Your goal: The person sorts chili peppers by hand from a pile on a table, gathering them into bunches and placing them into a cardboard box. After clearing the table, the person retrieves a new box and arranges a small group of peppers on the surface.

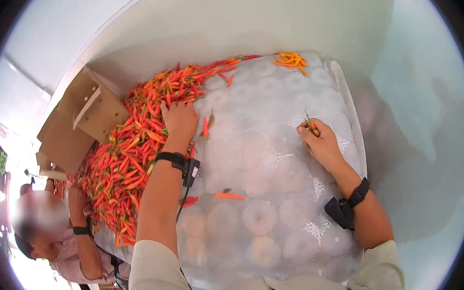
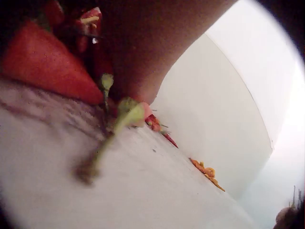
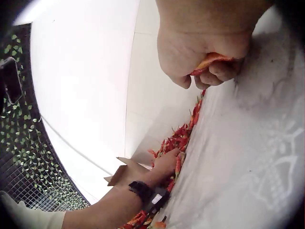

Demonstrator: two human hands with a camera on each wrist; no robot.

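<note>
A large heap of red and orange chili peppers covers the left side of a padded surface. My left hand rests on the heap's right edge, its fingertips down among the peppers; whether it grips one I cannot tell. Close to it in the left wrist view are a red chili and a green stem. Over the right part of the surface, my right hand holds a few chilies, with a green stem poking up past the thumb. In the right wrist view, an orange-red chili shows inside its curled fingers.
A small group of orange chilies lies at the far edge of the clear-covered surface. Single chilies, such as an orange one, lie right of the heap. Cardboard boxes stand at left. Another person sits lower left, a hand at the heap.
</note>
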